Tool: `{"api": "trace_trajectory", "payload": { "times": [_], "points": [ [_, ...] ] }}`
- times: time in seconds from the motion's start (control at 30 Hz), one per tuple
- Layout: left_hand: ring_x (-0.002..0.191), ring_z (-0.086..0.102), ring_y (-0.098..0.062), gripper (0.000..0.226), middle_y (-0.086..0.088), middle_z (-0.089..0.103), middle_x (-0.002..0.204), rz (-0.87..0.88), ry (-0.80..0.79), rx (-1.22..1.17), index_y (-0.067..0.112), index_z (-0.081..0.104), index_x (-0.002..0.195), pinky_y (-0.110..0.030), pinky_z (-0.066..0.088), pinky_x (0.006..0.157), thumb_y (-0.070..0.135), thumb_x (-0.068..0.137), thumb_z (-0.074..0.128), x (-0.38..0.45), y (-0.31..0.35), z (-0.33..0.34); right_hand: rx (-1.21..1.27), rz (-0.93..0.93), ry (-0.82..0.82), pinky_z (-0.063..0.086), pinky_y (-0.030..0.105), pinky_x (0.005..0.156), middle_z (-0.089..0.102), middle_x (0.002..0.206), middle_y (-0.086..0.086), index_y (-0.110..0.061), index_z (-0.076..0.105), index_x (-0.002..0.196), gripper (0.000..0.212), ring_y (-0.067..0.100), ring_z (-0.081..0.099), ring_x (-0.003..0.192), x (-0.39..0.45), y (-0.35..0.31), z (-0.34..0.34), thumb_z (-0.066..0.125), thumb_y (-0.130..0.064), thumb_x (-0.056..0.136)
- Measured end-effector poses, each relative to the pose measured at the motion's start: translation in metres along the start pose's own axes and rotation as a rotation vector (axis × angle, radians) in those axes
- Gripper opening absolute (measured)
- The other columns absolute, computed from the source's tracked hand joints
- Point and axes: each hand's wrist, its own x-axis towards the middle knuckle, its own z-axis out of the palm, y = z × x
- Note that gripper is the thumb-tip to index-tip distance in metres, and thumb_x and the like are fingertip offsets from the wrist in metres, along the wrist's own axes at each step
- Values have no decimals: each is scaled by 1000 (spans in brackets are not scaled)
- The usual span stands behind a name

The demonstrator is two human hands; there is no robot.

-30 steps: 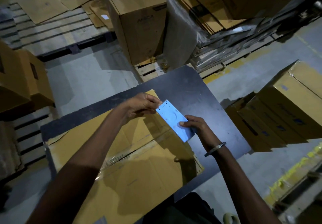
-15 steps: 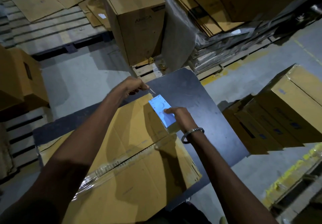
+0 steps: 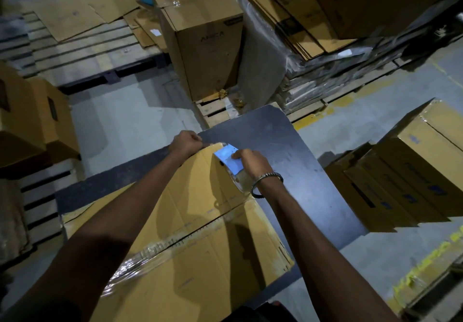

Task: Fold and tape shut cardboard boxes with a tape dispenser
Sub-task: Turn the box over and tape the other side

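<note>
**Head view: both hands at the far edge of the box**

Head camera looks down on your box, which lies on a dark table with its top flaps closed. Clear tape runs along the centre seam from the near left corner toward the far right, shiny and wrinkled at the near end.

Your right hand grasps the blue dispenser, fingers curled over its flat side, at the far right corner of the box top. The tape roll shows just below that hand, beside your wrist, which wears a metal bracelet.

Your left hand is clenched at the far edge of the box, just left of the dispenser. It seems to pinch a strip of tape there, but the strip is too thin and dim to be sure.

Beyond the table stands a tall sealed carton on a pallet. Flat cardboard sheets lie on another pallet at the far left. More cartons are stacked on the floor to your right, and others to your left.
</note>
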Motion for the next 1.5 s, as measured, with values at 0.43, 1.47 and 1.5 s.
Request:
{"api": "trace_trajectory", "payload": {
  "times": [0.43,1.47,1.5],
  "points": [
    [94,74,-10,40,9,81,102,513,126,144,30,85,105,-38,61,83,63,93,65,-26,-2,18,-276,-70,75,43,35,79,66,114,16,-2,67,118,59,36,64,106,-4,0,4,52,-56,99],
    [159,26,-25,67,-11,31,171,815,19,747,8,31,164,-49,30,126,52,113,28,-64,13,49,-385,-6,155,37,30,58,58,77,3,-14,56,74,43,17,52,67,-55,63,-22,52,-51,97],
    [161,20,-23,67,-10,26,173,887,2,830,8,27,165,-48,25,128,51,114,21,-67,4,50,-384,-6,156,37,30,59,58,78,4,-14,57,74,42,18,53,68,-54,62,-22,52,-50,96]
  ]
}}
